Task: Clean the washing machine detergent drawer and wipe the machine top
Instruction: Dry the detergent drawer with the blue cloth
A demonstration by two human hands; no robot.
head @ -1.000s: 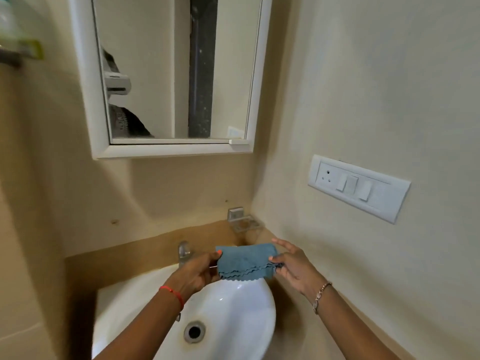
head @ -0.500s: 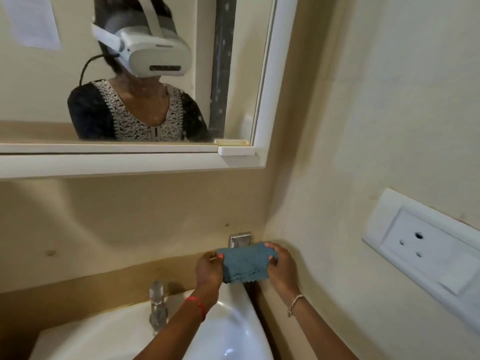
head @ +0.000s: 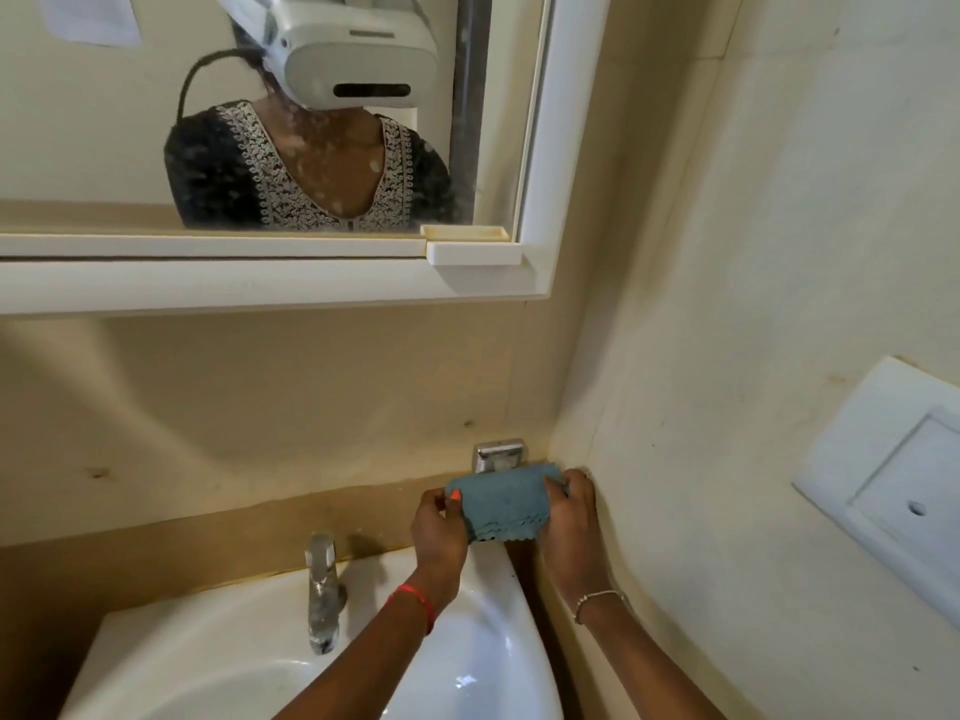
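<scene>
My left hand (head: 439, 522) and right hand (head: 569, 511): each pinches one end of folded blue cloth (head: 504, 504) | metal soap holder (head: 497, 454): behind cloth, contents hidden | basin (head: 467, 641): below hands

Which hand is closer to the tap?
Left. The left hand grips the blue cloth right of the tap; the right hand grips its far end, beside the wall.

Soft, warm, even light. The chrome tap (head: 323, 589) casts a faint shadow on the tan backsplash (head: 208, 532) behind it, and small glare spots sit on the glossy white ceramic basin (head: 493, 641). The white-framed mirror (head: 550, 148) bows toward the picture's edges, its glass speckled and hazy.
</scene>
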